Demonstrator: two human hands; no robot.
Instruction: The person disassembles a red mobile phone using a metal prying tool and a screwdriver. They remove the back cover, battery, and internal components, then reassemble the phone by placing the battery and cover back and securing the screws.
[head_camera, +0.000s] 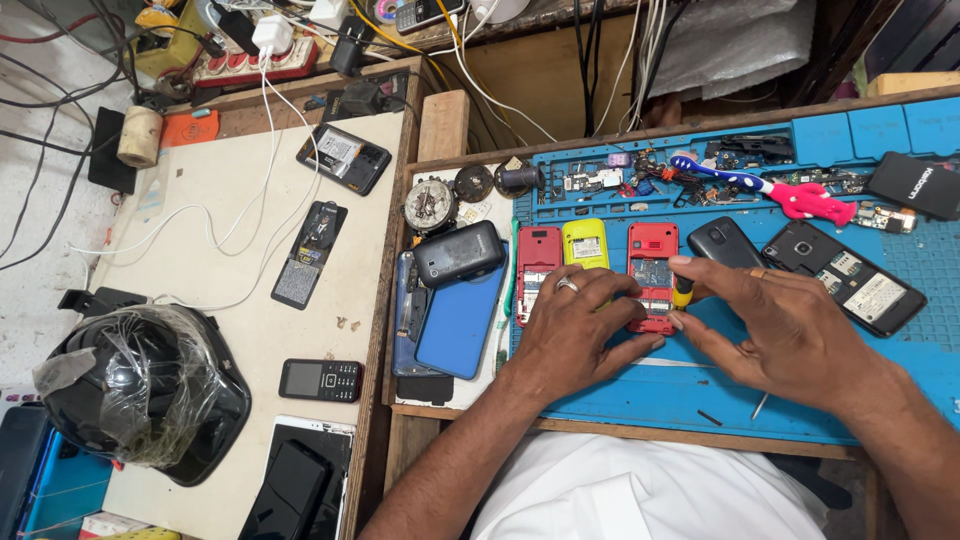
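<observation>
Centrally, both hands, left hand (578, 325) and right hand (775, 325), flanking red phone (652, 275) on blue mat (640, 395).

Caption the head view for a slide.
Both hands, left hand and right hand, work on an opened red phone on a blue mat.

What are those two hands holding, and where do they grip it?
The left hand pins the red phone by its lower edge. The right hand grips a yellow-handled tool by the handle.
</observation>
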